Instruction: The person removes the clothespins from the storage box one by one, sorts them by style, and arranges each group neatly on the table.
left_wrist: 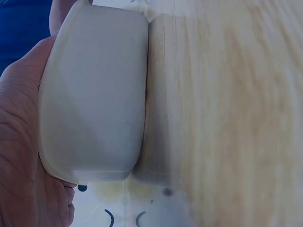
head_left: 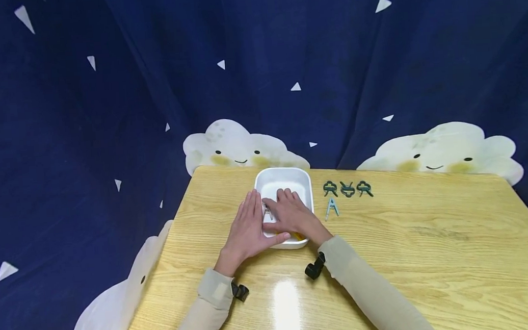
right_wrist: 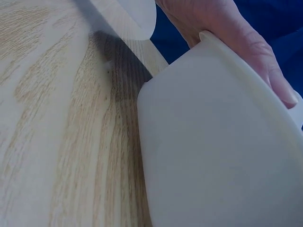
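Note:
A white plastic basin (head_left: 306, 192) stands on the table beneath both hands. My left hand (head_left: 247, 227) lies against its left rim with straight fingers, and the thumb stretches over the front rim. In the left wrist view that hand (left_wrist: 23, 123) rests along the rim. My right hand (head_left: 290, 215) reaches inside, index finger and thumb apart, around a small pale A-shaped clip (head_left: 267, 213). The index fingertip is at the clip's top; whether they touch cannot be seen. Something orange-yellow (head_left: 299, 236) lies at the basin's front, mostly hidden under the right hand.
Right of the basin, three dark green clips (head_left: 347, 189) lie in a row, with a light blue clip (head_left: 332, 208) in front of them. The wooden table (head_left: 417, 256) extends to the right. Behind it hangs a dark blue curtain (head_left: 259, 94) with clouds.

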The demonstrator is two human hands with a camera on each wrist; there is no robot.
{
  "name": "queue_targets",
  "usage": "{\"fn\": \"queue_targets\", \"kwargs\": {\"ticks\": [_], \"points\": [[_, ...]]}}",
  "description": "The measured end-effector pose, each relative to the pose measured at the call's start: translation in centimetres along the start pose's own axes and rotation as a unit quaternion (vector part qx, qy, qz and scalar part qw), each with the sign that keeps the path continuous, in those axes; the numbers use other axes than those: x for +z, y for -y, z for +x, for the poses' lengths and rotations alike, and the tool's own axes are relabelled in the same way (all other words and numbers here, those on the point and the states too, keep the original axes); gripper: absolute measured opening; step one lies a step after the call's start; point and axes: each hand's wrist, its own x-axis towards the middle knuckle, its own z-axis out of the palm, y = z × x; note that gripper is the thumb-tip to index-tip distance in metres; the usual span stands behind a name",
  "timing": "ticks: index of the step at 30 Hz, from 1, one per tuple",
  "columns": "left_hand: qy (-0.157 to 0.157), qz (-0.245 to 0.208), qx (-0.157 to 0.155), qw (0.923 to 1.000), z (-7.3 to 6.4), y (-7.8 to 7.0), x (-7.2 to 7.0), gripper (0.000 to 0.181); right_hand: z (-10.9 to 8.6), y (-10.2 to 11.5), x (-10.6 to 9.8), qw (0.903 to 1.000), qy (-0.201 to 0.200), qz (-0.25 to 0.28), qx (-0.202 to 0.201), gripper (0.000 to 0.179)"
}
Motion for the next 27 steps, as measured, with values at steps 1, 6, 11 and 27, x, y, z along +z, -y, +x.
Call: {"fn": "queue_targets", "kwargs": {"ticks": [1, 6, 11, 27], "points": [[-0.001, 0.002, 0.0, 1.0, -0.01, 0.04, 0.02, 0.137, 0.02, 0.03, 0.02, 1.0, 0.004, -0.001, -0.003, 0.079], [-0.005, 0.008, -0.001, 1.0, -0.06, 0.15, 0.19, 0.138, -0.02, 0.08, 0.11, 0.9998, 0.015, -0.007, -0.01, 0.062], [-0.007, 0.009, 0.001, 0.9999, -0.04, 0.12, 0.27, 0.138, -0.02, -0.01, 0.22, 0.9997, -0.007, -0.004, -0.022, 0.045], [-0.007, -0.001, 0.002, 1.0, 0.11, 0.04, 0.0, 0.137, 0.05, 0.14, 0.02, 0.9987, -0.018, 0.044, -0.021, 0.064]]}}
